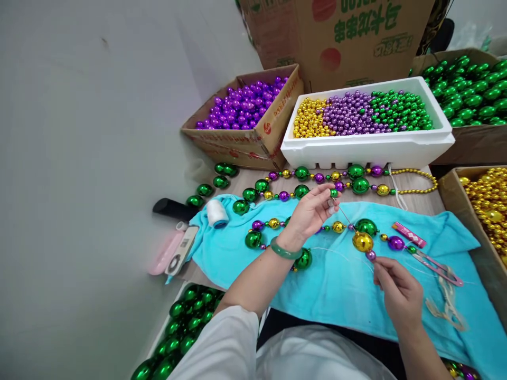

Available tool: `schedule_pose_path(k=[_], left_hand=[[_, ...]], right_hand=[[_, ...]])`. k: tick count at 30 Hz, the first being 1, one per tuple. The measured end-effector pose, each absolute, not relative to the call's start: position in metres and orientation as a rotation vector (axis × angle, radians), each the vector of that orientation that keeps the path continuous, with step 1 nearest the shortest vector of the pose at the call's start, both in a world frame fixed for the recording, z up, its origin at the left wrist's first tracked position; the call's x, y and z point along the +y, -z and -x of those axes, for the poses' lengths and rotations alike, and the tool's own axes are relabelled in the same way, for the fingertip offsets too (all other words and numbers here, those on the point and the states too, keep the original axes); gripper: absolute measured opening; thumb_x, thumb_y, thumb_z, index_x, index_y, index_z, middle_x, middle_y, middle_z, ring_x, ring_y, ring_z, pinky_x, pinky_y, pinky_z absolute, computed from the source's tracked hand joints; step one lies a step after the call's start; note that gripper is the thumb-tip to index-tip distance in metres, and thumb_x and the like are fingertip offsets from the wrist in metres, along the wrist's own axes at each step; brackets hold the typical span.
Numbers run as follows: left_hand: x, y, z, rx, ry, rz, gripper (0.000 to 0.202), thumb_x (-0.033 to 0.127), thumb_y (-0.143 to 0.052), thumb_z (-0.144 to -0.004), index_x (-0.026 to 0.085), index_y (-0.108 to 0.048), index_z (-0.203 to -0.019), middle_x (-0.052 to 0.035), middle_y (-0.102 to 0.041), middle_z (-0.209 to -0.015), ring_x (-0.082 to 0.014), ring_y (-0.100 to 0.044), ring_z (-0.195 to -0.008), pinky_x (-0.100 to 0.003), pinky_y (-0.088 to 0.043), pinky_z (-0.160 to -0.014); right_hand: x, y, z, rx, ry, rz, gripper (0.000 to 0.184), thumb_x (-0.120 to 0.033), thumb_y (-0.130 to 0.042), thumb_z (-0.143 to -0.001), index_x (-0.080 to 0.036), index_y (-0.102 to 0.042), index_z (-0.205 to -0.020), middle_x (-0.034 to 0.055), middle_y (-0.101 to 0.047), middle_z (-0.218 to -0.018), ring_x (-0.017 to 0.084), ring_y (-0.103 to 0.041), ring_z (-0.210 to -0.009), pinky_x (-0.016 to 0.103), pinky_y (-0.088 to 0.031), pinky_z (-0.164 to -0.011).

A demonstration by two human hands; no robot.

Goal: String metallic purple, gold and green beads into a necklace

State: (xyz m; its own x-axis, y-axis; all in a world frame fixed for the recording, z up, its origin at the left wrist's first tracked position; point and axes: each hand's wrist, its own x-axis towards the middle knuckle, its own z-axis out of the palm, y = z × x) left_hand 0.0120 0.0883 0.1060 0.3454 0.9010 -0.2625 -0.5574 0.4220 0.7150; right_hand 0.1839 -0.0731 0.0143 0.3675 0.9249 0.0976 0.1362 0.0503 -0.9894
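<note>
My left hand [315, 210] is closed in a pinch on a small green bead [334, 193] above the turquoise towel. A thin beading needle [344, 214] slants down from this bead. Along its line sit a small purple bead [350, 227], a large gold bead [362, 241] and another small purple bead [371, 256]. My right hand [400, 293] pinches at the lower end, right beside that last bead; the needle's tip there is hidden by the fingers. Behind the gold bead lies a large green bead [366, 227], part of a strung row on the towel.
The turquoise towel [332, 301] carries a thread spool [217, 214], pink-handled snips [443, 269] and a pink packet [409, 234]. A finished-looking bead necklace [415, 171] lies behind. A white foam box [368, 145] and cartons of purple [245, 108], green [471, 95] and gold beads [491, 211] surround the table.
</note>
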Motion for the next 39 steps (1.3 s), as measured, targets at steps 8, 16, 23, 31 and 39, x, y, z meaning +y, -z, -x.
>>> schedule_pose_path(k=[8, 16, 23, 31, 39], left_hand=[[0.0864, -0.1044, -0.0116, 0.726, -1.068, -0.53, 0.015, 0.014, -0.068, -0.079, 0.015, -0.065, -0.093, -0.0043, -0.07, -0.084, -0.0103, -0.067, -0.07, -0.022, -0.055, -0.067], [0.0858, -0.1037, -0.0129, 0.76, -1.115, -0.527, 0.019, 0.013, -0.071, -0.074, 0.016, -0.064, -0.092, -0.0005, -0.067, -0.077, -0.0098, -0.066, -0.068, -0.022, -0.055, -0.066], [0.0807, -0.1056, -0.0089, 0.764, -1.097, -0.503, 0.025, 0.014, -0.07, -0.076, 0.017, -0.063, -0.099, -0.0007, -0.067, -0.083, -0.0084, -0.064, -0.069, -0.02, -0.053, -0.067], [0.0783, -0.1051, -0.0079, 0.789, -1.056, -0.381, 0.017, 0.015, -0.065, -0.08, 0.018, -0.063, -0.096, -0.0019, -0.067, -0.084, -0.0093, -0.066, -0.071, -0.021, -0.053, -0.069], [0.0783, -0.1043, -0.009, 0.796, -1.083, -0.479, 0.025, 0.013, -0.07, -0.075, 0.018, -0.062, -0.098, 0.0006, -0.065, -0.082, -0.009, -0.065, -0.072, -0.022, -0.053, -0.072]], right_hand=[[-0.0722, -0.015, -0.1849, -1.071, -0.798, 1.442, 0.013, -0.028, -0.065, -0.084, -0.018, -0.071, -0.088, -0.0009, -0.059, -0.06, 0.01, -0.052, -0.051, 0.022, -0.044, -0.047], [-0.0688, -0.0142, -0.1837, -1.075, -0.795, 1.459, 0.013, -0.028, -0.064, -0.084, -0.017, -0.071, -0.087, -0.0015, -0.057, -0.058, 0.01, -0.051, -0.05, 0.021, -0.042, -0.047], [-0.0681, -0.0132, -0.1828, -1.082, -0.84, 1.473, 0.018, -0.031, -0.063, -0.084, -0.016, -0.071, -0.084, 0.0003, -0.058, -0.059, 0.011, -0.051, -0.051, 0.022, -0.042, -0.047], [-0.068, -0.0147, -0.1797, -1.079, -0.879, 1.444, 0.016, -0.031, -0.063, -0.085, -0.016, -0.071, -0.085, -0.0003, -0.058, -0.059, 0.01, -0.051, -0.051, 0.022, -0.042, -0.048], [-0.0695, -0.0124, -0.1795, -1.047, -0.877, 1.448, 0.016, -0.03, -0.064, -0.084, -0.016, -0.07, -0.086, -0.0008, -0.057, -0.059, 0.01, -0.051, -0.051, 0.022, -0.042, -0.048]])
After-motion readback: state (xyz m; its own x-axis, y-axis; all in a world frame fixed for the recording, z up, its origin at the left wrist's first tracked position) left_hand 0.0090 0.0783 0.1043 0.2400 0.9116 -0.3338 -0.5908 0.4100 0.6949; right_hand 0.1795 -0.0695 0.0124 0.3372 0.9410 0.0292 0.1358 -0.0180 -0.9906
